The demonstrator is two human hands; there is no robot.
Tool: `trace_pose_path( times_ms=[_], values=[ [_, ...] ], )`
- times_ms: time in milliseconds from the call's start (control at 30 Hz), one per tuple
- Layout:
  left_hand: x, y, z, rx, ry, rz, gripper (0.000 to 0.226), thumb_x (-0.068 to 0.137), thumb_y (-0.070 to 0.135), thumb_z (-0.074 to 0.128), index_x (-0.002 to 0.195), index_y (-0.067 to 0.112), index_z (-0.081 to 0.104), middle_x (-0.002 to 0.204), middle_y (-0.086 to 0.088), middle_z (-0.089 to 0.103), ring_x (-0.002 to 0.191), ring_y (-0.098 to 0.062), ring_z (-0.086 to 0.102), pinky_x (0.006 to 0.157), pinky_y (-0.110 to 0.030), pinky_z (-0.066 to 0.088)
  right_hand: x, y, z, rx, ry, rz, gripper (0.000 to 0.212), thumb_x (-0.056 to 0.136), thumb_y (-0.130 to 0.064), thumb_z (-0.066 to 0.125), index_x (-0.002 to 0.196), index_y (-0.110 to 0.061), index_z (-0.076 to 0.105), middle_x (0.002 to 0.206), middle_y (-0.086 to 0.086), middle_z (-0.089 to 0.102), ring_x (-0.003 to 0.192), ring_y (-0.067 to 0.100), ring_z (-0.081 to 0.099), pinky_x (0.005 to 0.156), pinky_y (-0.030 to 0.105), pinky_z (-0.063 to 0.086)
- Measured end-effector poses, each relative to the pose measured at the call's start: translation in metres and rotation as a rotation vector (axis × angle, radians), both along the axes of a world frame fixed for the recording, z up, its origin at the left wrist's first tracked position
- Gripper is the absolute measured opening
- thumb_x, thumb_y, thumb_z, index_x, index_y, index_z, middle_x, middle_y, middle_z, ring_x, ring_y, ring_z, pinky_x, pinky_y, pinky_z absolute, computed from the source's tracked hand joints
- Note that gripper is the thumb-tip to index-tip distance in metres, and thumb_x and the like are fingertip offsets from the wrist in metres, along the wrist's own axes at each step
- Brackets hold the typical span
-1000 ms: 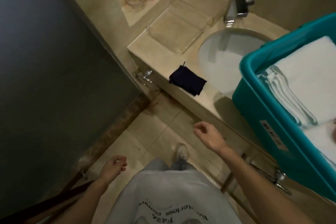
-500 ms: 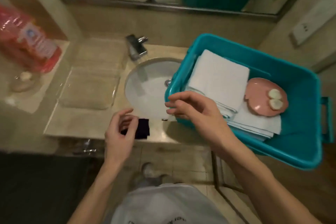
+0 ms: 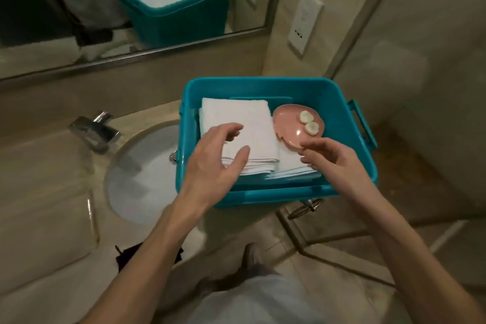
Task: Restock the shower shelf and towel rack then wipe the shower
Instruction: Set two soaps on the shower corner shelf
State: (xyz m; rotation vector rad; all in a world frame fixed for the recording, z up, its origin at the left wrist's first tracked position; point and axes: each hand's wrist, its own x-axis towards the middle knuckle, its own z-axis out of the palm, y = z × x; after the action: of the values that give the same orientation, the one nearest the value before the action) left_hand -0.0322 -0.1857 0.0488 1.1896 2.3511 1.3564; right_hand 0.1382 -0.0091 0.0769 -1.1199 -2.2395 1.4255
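A teal plastic bin [image 3: 339,97] stands on the counter to the right of the sink. Inside it lie folded white towels [image 3: 236,116] and a pink soap dish [image 3: 286,123] carrying two small round white soaps [image 3: 309,122]. My left hand [image 3: 213,160] hovers over the near part of the towels with fingers spread and holds nothing. My right hand [image 3: 328,163] hovers with loosely curved fingers over the bin's near right part, just in front of the pink dish, and is empty too.
A white sink [image 3: 142,171] with a chrome faucet [image 3: 94,131] lies left of the bin. A dark cloth [image 3: 128,255] lies at the counter's front edge. A mirror [image 3: 79,8] runs behind. A wall socket [image 3: 305,21] and glass shower panel [image 3: 420,87] stand at right.
The view has swung right from the floor and dark door to the bin. Both hands have risen and moved over the bin, the left one leaving the dark cloth area.
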Motion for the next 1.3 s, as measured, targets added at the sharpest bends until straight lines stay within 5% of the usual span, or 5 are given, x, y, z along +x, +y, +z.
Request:
trace_pose_path(
  times_ms=[167,533,667,867,1300],
  values=[
    [-0.007,0.053,-0.016,-0.129,0.046,-0.163,0.039,0.095,0.042,0.057,0.132,0.031,0.051,0.129,0.011,0.055,0.116,-0.005,0.053,0.101,-0.039,0.049,0.005,0.039,-0.015,0.138,-0.174,-0.050,0.025,0.093,-0.028,0.066,0.117,-0.022,0.069,0.109,-0.010,0.071,0.102,0.005,0.066,0.094,0.033,0.054],
    [-0.027,0.199,-0.033,-0.412,0.081,-0.322,0.039,0.094,0.039,0.057,0.131,0.032,0.051,0.133,0.005,0.057,0.118,-0.016,0.055,0.097,-0.039,0.049,-0.055,0.112,-0.061,0.308,-0.612,0.067,0.044,0.090,-0.036,0.058,0.126,-0.010,0.056,0.122,0.014,0.058,0.106,0.037,0.059,0.088,0.046,0.052],
    [-0.034,0.240,-0.048,-0.483,0.112,-0.341,0.034,0.094,0.037,0.058,0.127,0.033,0.054,0.127,0.006,0.064,0.112,-0.018,0.061,0.092,-0.037,0.054,-0.068,0.132,-0.076,0.342,-0.645,0.076,0.046,0.099,-0.039,0.046,0.136,-0.011,0.046,0.133,0.016,0.049,0.109,0.042,0.060,0.090,0.049,0.050],
    [-0.042,0.278,-0.069,-0.553,0.242,-0.398,0.038,0.094,0.035,0.058,0.132,0.036,0.053,0.133,0.007,0.062,0.119,-0.018,0.059,0.096,-0.036,0.051,-0.075,0.147,-0.090,0.540,-0.757,0.184,0.053,0.097,-0.033,0.053,0.142,-0.008,0.040,0.145,0.012,0.043,0.105,0.038,0.066,0.069,0.039,0.042],
    [-0.046,0.308,-0.098,-0.560,0.361,-0.361,0.034,0.090,0.051,0.060,0.122,0.039,0.054,0.109,0.005,0.064,0.105,-0.020,0.061,0.087,-0.039,0.052,-0.082,0.157,-0.099,0.598,-0.734,0.154,0.033,0.097,-0.024,0.054,0.127,-0.010,0.053,0.128,0.011,0.058,0.101,0.033,0.069,0.076,0.039,0.051]
  ],
)
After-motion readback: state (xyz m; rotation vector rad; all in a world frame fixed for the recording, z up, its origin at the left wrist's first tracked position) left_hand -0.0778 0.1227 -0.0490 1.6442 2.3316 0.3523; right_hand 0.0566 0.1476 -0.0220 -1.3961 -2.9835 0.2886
